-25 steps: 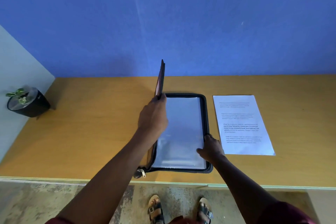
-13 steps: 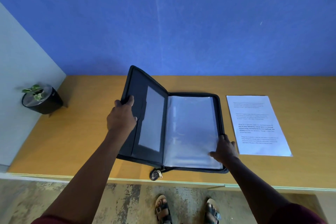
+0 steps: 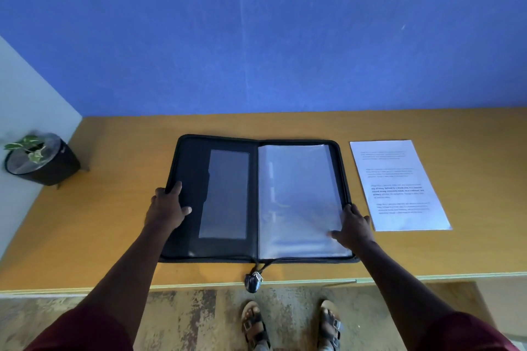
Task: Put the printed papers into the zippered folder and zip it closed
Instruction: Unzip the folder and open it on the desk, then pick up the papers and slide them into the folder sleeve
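Observation:
A black zippered folder [image 3: 194, 168] lies fully opened flat on the wooden desk [image 3: 122, 208]. Its left half is a dark cover with a clear pocket, its right half a stack of clear plastic sleeves [image 3: 299, 196]. My left hand [image 3: 166, 209] rests on the cover's left edge, thumb on the inside. My right hand [image 3: 352, 226] presses the lower right corner of the sleeves, fingers spread. The printed papers [image 3: 397, 182] lie flat on the desk just right of the folder, apart from both hands. The zipper pull [image 3: 253, 279] hangs over the desk's front edge.
A small potted plant [image 3: 40, 159] in a black pot stands at the desk's far left by a white side wall. A blue wall runs behind the desk. My sandalled feet [image 3: 291, 325] show on the floor below the front edge.
My left hand swung the folder's cover from upright over to the left until it lay flat. My right hand stayed on the sleeves' right edge. The papers did not move.

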The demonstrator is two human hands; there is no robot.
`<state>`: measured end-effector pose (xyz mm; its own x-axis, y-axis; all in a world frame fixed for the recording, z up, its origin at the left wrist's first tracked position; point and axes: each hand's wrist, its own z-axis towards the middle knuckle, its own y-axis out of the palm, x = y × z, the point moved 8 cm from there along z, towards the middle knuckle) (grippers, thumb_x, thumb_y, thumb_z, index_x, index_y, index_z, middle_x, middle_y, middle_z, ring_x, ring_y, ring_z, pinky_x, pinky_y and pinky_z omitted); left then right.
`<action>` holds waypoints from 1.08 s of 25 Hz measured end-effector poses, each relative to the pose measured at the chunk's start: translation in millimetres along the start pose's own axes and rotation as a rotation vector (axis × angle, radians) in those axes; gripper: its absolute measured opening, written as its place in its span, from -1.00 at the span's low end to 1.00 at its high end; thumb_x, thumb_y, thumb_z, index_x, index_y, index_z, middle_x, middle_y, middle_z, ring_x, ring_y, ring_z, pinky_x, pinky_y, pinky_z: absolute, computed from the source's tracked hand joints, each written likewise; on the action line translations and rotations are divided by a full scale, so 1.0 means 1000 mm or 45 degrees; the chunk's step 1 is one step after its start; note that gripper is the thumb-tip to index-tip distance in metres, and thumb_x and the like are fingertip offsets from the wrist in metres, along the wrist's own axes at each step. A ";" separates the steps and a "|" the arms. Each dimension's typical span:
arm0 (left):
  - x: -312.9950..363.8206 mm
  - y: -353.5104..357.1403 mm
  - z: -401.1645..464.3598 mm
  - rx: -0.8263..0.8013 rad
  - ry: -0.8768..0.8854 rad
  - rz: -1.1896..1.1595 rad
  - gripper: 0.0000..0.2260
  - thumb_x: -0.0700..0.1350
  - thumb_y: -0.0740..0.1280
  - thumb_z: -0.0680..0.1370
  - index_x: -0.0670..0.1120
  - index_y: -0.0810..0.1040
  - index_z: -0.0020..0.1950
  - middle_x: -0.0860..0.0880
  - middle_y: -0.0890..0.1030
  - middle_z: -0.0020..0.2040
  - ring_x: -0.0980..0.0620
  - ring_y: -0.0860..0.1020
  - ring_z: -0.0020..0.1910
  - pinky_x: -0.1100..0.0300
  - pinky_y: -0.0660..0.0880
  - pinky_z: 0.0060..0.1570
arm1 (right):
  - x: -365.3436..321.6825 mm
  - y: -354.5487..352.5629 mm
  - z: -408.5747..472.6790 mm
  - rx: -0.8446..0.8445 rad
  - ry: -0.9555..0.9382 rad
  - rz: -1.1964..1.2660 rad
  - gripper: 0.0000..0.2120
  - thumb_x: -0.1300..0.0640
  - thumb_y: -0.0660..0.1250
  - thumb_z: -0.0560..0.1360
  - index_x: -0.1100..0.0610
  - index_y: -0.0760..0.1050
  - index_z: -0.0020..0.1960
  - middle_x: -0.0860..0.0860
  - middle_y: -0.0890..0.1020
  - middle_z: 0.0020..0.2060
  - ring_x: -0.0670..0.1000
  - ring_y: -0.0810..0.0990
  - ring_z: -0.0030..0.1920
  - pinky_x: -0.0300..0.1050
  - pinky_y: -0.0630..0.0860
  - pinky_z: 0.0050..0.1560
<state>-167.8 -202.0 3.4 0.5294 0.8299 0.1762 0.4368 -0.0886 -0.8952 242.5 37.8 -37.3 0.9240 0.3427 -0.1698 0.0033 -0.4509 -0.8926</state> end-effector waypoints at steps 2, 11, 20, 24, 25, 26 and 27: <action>-0.006 0.012 0.003 -0.045 0.000 -0.026 -0.27 0.02 0.37 0.59 0.04 0.01 0.63 -0.25 0.19 0.49 -0.27 0.30 0.43 -0.14 0.42 0.33 | 0.000 -0.001 -0.001 0.005 0.004 0.010 -0.22 -0.11 0.47 0.44 0.25 0.21 0.45 0.11 0.32 0.41 0.11 0.46 0.32 0.08 0.25 0.43; -0.011 0.036 0.015 -0.084 -0.002 0.039 -0.30 0.03 0.33 0.60 0.00 0.01 0.63 -0.26 0.24 0.47 -0.28 0.24 0.44 -0.17 0.43 0.28 | -0.001 -0.006 -0.002 0.043 0.019 0.034 -0.32 -0.10 0.51 0.40 0.22 0.32 0.33 0.07 0.41 0.27 0.12 0.53 0.19 0.05 0.30 0.35; -0.003 0.042 0.014 -0.031 -0.071 0.015 -0.36 -0.06 0.33 0.61 -0.06 0.07 0.59 -0.27 0.22 0.47 -0.28 0.25 0.42 -0.17 0.47 0.21 | 0.001 -0.001 -0.001 0.041 0.038 0.043 -0.29 -0.09 0.51 0.40 0.22 0.31 0.36 0.07 0.40 0.30 0.13 0.52 0.21 0.05 0.30 0.36; 0.014 0.041 0.003 0.131 -0.012 0.114 -0.44 -0.11 0.36 0.57 -0.15 0.24 0.52 -0.23 0.20 0.49 -0.26 0.21 0.44 -0.11 0.47 0.25 | 0.008 -0.001 -0.003 0.060 0.056 0.101 -0.24 -0.08 0.49 0.43 0.19 0.23 0.46 0.04 0.35 0.42 0.21 0.42 0.33 0.05 0.35 0.35; 0.020 0.042 -0.001 0.182 0.025 0.149 -0.41 -0.11 0.37 0.55 -0.16 0.23 0.52 -0.23 0.18 0.50 -0.27 0.18 0.45 -0.10 0.43 0.31 | 0.009 -0.002 -0.004 0.070 0.062 0.128 -0.24 -0.07 0.49 0.44 0.18 0.22 0.48 0.02 0.34 0.44 0.23 0.38 0.35 0.06 0.37 0.33; 0.027 0.043 -0.005 0.222 0.053 0.168 -0.38 -0.12 0.39 0.53 -0.16 0.21 0.53 -0.24 0.14 0.52 -0.28 0.14 0.48 -0.11 0.38 0.36 | 0.010 -0.003 -0.005 0.076 0.065 0.151 -0.24 -0.06 0.50 0.43 0.16 0.23 0.47 0.01 0.34 0.45 0.23 0.37 0.36 0.06 0.40 0.30; 0.036 0.044 -0.009 0.249 0.073 0.170 -0.36 -0.13 0.39 0.53 -0.16 0.18 0.54 -0.24 0.11 0.54 -0.30 0.10 0.50 -0.12 0.33 0.41 | 0.012 -0.004 -0.004 0.076 0.065 0.175 -0.27 -0.03 0.50 0.44 0.16 0.25 0.46 0.01 0.36 0.44 0.22 0.37 0.36 0.06 0.43 0.28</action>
<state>-123.3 -181.0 -26.5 0.6160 0.7847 0.0687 0.2141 -0.0828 -0.9733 254.8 39.7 -34.2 0.9325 0.2381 -0.2715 -0.1455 -0.4404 -0.8859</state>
